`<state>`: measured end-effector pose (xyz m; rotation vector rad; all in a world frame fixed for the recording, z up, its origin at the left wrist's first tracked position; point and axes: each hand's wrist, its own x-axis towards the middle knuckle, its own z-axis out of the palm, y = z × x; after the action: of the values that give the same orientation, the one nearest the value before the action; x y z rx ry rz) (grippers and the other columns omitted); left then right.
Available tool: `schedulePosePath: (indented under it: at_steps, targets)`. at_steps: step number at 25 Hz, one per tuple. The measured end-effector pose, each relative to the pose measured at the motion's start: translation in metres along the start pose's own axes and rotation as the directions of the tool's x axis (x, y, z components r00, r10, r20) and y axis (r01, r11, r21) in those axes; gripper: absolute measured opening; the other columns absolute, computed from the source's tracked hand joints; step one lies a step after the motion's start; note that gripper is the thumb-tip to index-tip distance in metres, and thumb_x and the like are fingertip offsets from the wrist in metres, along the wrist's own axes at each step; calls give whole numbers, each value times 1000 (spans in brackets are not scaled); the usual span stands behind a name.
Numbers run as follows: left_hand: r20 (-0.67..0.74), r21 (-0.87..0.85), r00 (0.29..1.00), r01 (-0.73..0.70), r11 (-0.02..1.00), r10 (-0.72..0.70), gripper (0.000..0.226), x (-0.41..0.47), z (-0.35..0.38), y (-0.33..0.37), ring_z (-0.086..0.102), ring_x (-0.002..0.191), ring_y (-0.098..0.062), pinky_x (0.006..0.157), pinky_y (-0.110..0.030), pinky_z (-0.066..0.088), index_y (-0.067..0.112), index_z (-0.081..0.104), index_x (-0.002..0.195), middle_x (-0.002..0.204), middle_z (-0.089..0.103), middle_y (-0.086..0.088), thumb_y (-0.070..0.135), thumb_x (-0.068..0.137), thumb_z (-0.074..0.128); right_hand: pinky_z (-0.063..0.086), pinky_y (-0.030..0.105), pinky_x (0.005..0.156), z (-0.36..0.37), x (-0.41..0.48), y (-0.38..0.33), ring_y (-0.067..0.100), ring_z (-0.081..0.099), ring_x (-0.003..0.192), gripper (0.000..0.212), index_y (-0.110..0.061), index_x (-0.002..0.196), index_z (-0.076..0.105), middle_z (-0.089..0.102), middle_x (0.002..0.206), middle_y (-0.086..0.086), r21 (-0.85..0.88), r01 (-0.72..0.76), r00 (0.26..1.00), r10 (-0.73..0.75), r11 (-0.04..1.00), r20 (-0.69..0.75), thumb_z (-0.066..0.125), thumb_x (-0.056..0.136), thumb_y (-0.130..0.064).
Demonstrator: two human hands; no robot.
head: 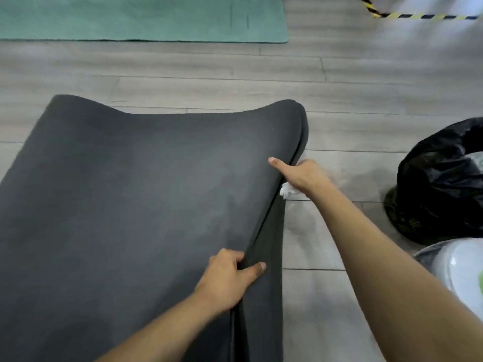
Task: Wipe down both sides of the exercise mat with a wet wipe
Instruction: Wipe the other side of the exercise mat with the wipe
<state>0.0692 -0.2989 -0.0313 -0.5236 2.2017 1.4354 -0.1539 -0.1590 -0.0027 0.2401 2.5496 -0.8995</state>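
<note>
The left hand (pixel 230 278), nearest the lens, curls round the right long edge of the exercise mat (pixel 130 205). The right hand (pixel 300 176) pinches the same edge farther along, thumb on top, with the wet wipe (pixel 287 190) bunched under its palm. The mat's long axis runs away from the camera and its gripped edge is lifted (so a flip would likely roll leftward, away from both hands). On the floor (pixel 326 309) to its right sits a black bin bag (pixel 439 184); a teal mat (pixel 130 17) lies well beyond.

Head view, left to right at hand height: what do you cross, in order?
exercise mat → left hand → right hand → black bin bag
</note>
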Motion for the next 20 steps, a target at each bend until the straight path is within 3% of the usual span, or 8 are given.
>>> schedulePosePath:
  at_steps: [3, 7, 9, 11, 12, 16, 20]
  targets:
    - [-9, -36, 1000, 28, 999, -29, 29, -23, -39, 0, 68, 67, 0, 65, -23, 56, 21, 77, 87, 74, 75, 10, 48, 92, 71, 56, 37, 79, 21, -4, -44, 30, 65, 90, 47, -9, 101, 61, 70, 96, 9, -146, -52, 994, 38, 988, -98, 60, 74, -47]
    - [-53, 115, 998, 40, 993, -34, 41, -64, -68, 3, 64, 80, -10, 76, -33, 55, 23, 63, 85, 84, 67, 8, 64, 91, 60, 56, 36, 72, 22, -45, -69, 30, 64, 82, 36, -4, 97, 60, 66, 85, 8, -180, -99, 988, 75, 979, -134, 55, 81, -36]
    - [-86, 115, 996, 28, 993, -18, 18, -105, -78, 23, 59, 95, -2, 86, -24, 49, 37, 62, 104, 104, 64, 20, 53, 98, 57, 58, 40, 73, 9, -76, -79, 32, 64, 79, 35, -3, 92, 60, 66, 82, 10, -196, -89, 987, 60, 977, -146, 53, 82, -35]
    - [-82, 91, 997, 7, 996, 0, 38, -151, -89, 57, 52, 121, 1, 104, -21, 42, 50, 49, 139, 130, 57, 26, 44, 102, 56, 58, 41, 69, -13, -112, -86, 33, 63, 74, 34, -5, 83, 59, 65, 77, 11, -131, -54, 989, 35, 990, -142, 50, 80, -38]
    - [-96, 96, 995, 19, 995, -10, 44, -173, -94, 74, 52, 126, -1, 107, -23, 42, 50, 44, 144, 136, 57, 24, 41, 103, 55, 57, 39, 66, -28, -132, -95, 32, 62, 71, 32, -7, 78, 58, 64, 73, 11, -71, -34, 992, 25, 997, -126, 49, 79, -38]
    - [-141, 146, 989, 62, 987, -42, 40, -243, -113, 154, 60, 121, -12, 104, -34, 48, 41, 47, 142, 131, 65, 13, 38, 103, 54, 38, 28, 51, -102, -193, -142, 24, 51, 58, 25, -14, 67, 46, 53, 60, 3, 78, 53, 992, -44, 995, -122, 51, 85, -31]
    - [-180, 130, 984, 22, 991, 2, 38, -308, -125, 259, 62, 113, -12, 96, -34, 50, 41, 45, 140, 123, 65, 12, 40, 103, 52, 40, 29, 52, -199, -241, -197, 17, 43, 51, 24, -12, 68, 43, 47, 54, -3, 190, 129, 974, -88, 973, -208, 50, 84, -28]
